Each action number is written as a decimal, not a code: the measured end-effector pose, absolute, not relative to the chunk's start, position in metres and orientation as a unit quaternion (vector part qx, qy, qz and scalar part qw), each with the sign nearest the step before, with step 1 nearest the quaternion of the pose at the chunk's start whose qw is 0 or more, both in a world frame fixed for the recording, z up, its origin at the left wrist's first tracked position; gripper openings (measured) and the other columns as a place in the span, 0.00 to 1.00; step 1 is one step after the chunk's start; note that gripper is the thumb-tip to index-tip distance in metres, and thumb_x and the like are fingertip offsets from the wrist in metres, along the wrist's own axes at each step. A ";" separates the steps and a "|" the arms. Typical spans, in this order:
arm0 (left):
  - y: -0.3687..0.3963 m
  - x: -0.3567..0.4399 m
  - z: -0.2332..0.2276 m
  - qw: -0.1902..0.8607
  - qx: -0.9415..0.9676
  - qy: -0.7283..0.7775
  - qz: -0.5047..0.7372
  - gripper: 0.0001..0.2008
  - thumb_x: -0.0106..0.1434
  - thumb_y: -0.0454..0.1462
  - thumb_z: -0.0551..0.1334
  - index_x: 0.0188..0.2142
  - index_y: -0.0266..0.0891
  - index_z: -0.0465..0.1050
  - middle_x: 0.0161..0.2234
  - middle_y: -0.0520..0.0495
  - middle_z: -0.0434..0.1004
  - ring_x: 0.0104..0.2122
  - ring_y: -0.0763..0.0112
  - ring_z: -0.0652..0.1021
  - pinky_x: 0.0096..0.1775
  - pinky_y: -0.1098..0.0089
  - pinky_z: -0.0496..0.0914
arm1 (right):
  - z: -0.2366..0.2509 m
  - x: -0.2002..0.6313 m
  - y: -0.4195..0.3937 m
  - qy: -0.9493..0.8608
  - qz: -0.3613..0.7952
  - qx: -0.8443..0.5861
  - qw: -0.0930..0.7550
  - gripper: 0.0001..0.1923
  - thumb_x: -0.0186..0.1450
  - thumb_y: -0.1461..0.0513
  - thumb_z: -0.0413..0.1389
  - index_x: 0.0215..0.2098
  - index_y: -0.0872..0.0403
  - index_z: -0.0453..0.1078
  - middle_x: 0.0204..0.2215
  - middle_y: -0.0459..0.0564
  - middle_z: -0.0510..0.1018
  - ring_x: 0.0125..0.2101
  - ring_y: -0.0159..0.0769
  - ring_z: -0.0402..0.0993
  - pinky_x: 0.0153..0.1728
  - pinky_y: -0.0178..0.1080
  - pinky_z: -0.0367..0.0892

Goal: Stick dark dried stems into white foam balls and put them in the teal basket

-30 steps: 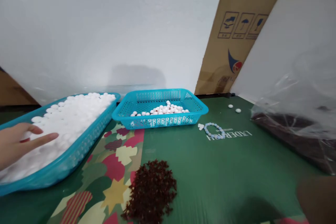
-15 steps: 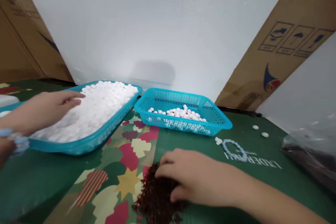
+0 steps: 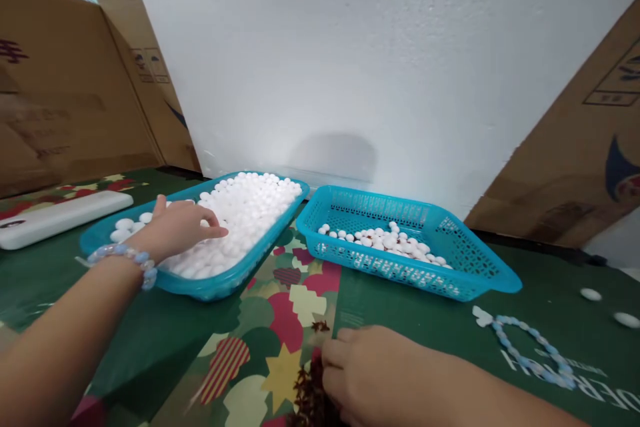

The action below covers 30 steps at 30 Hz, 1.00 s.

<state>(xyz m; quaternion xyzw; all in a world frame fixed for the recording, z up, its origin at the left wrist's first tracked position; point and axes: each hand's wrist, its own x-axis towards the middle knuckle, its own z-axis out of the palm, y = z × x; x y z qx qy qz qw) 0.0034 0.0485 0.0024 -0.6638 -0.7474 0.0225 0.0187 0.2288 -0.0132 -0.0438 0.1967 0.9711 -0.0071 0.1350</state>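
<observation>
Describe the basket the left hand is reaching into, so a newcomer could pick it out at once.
Start at the big white board leaning upright behind the table; two turquoise mesh baskets sit at its foot. The one meant is the left basket, where the left hand rests on the contents. It is heaped nearly full with white balls, while the right basket holds only a thin scatter.

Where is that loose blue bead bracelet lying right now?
The bead bracelet lies flat on the green table cover at the right, just in front of the smaller blue basket.

Full basket [image 3: 235, 278] left (sparser basket [image 3: 465, 283] right)
</observation>
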 end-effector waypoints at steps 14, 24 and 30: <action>0.044 0.000 0.003 -0.025 -0.743 -0.665 -0.067 0.08 0.50 0.38 0.54 0.27 0.34 0.66 0.35 0.47 0.67 0.37 0.67 0.66 0.41 0.61 0.57 | -0.019 0.244 -0.018 0.982 0.006 0.184 0.051 0.07 0.52 0.63 0.52 0.29 0.59 0.65 0.22 0.49 0.71 0.20 0.31 0.66 0.13 0.31 0.50; 0.039 0.010 0.007 -0.047 -0.701 -0.689 -0.178 0.11 0.47 0.40 0.51 0.29 0.37 0.65 0.33 0.46 0.68 0.31 0.66 0.69 0.33 0.67 0.63 | -0.030 0.248 -0.012 0.988 -0.077 0.131 0.002 0.08 0.56 0.66 0.49 0.35 0.51 0.64 0.28 0.43 0.71 0.25 0.27 0.66 0.15 0.28 0.53; 0.038 0.005 0.004 -0.094 -0.684 -0.692 -0.212 0.07 0.44 0.38 0.54 0.24 0.37 0.65 0.30 0.45 0.68 0.33 0.62 0.67 0.37 0.61 0.59 | -0.023 0.246 -0.013 0.982 -0.102 0.148 0.056 0.08 0.54 0.67 0.51 0.31 0.52 0.68 0.28 0.45 0.72 0.27 0.31 0.67 0.21 0.30 0.57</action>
